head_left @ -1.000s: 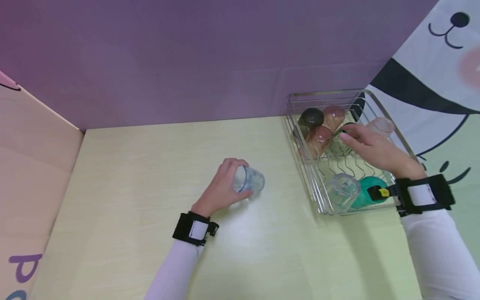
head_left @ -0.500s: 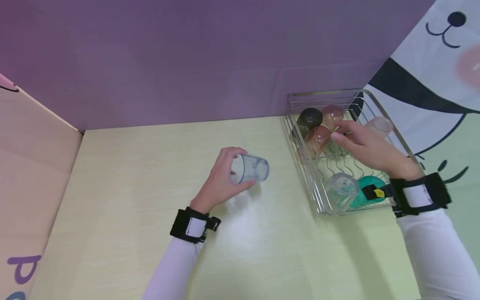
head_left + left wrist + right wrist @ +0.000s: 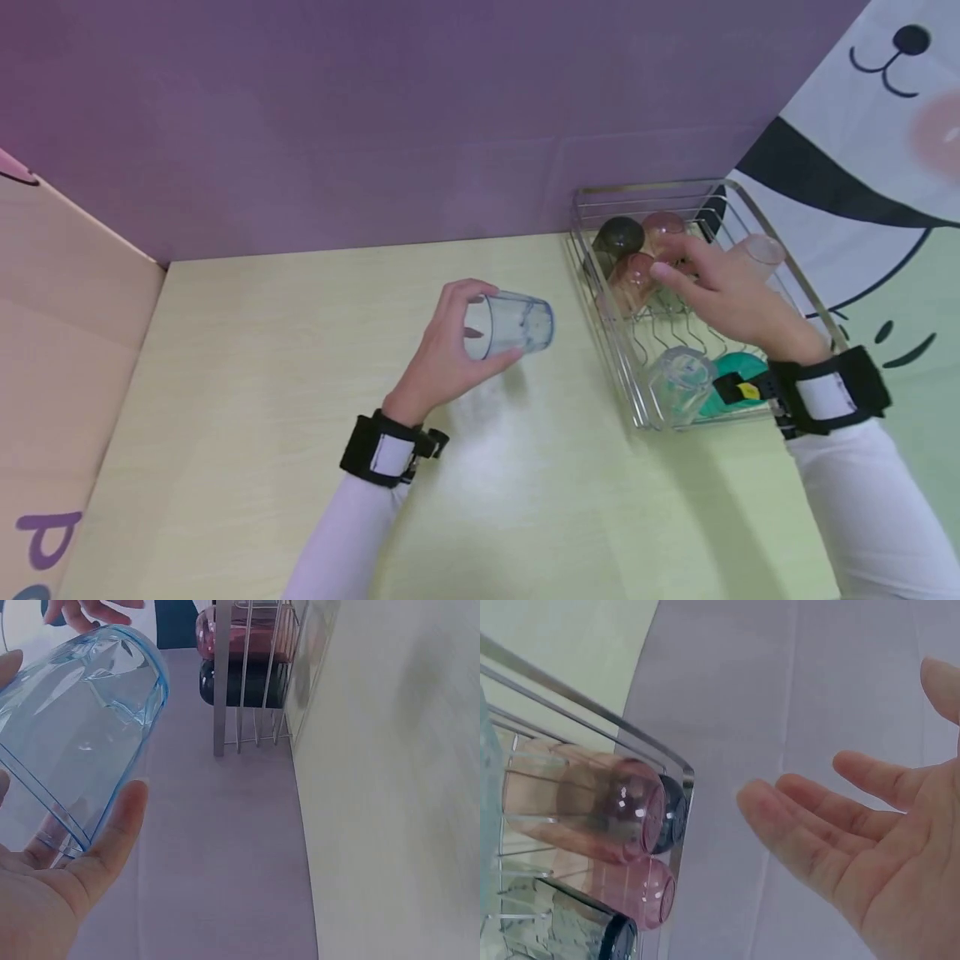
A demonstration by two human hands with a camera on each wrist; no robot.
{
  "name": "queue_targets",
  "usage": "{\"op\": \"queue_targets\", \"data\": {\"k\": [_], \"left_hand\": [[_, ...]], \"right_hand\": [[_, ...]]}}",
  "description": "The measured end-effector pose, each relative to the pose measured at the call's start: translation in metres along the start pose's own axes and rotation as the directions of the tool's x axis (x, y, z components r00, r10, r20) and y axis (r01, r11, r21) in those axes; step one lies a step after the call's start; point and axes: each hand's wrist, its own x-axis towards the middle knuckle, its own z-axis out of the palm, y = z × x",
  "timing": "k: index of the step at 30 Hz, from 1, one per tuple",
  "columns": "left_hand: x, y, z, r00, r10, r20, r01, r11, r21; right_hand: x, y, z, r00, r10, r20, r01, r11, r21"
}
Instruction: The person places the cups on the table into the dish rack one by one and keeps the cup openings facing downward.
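My left hand [image 3: 442, 358] grips a clear bluish cup [image 3: 525, 323], its thumb and fingers round the rim end. The cup lies sideways in the air above the table, its base pointing right; in the left wrist view the cup [image 3: 90, 727] fills the upper left. Over the wire rack [image 3: 626, 375], my right hand [image 3: 727, 292] hovers with relaxed fingers and nothing between them. Nearest to those fingers are pink cups [image 3: 633, 275] and a dark cup [image 3: 619, 237], standing upside down. The right wrist view shows a dark-edged clear cup [image 3: 585, 922] that the hand mostly covers in the head view.
At the rack's near end are a clear cup [image 3: 682, 379] and a teal cup [image 3: 738, 375], the latter partly under the right wrist strap. A pale pink cup [image 3: 765, 250] is at the rack's far right. A purple panel [image 3: 375, 125] rises behind the table [image 3: 262, 417].
The left hand has lifted the bluish cup, moving it up and slightly right. Over the rack, the right hand has shifted a little left and its fingers have spread.
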Motion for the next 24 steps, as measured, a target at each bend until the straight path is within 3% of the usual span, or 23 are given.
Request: {"op": "queue_targets", "data": {"k": [10, 24], "left_hand": [[0.005, 0.013, 0.002, 0.999, 0.044, -0.018, -0.044, 0.999, -0.028], [0.007, 0.017, 0.006, 0.995, 0.083, -0.048, -0.087, 0.993, -0.074]], "right_hand": [[0.002, -0.017, 0.011, 1.0, -0.018, 0.011, 0.018, 1.0, 0.018], [0.011, -0.03, 0.028, 0.995, -0.084, 0.059, 0.079, 0.993, 0.093]]}}
